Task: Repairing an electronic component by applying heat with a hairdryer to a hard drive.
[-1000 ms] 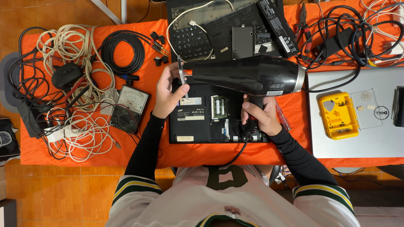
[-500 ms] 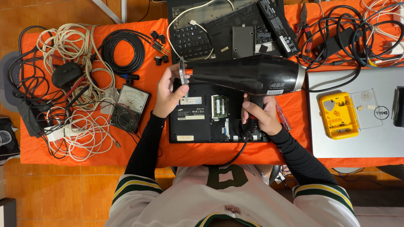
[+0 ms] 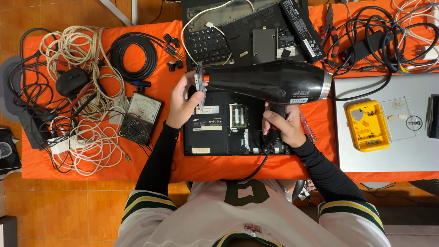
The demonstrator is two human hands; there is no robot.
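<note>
Two hands: hairdryer (image 3: 270, 81), small part (image 3: 200, 85)

Right hand (image 3: 280, 128) gripping black hair dryer (image 3: 270, 81), left hand (image 3: 183, 98) holding metal plate (image 3: 200, 84) above open laptop (image 3: 215, 132).

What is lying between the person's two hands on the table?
In the head view, between the left hand and right hand lies an opened black laptop, underside up, its green memory module exposed.
</note>
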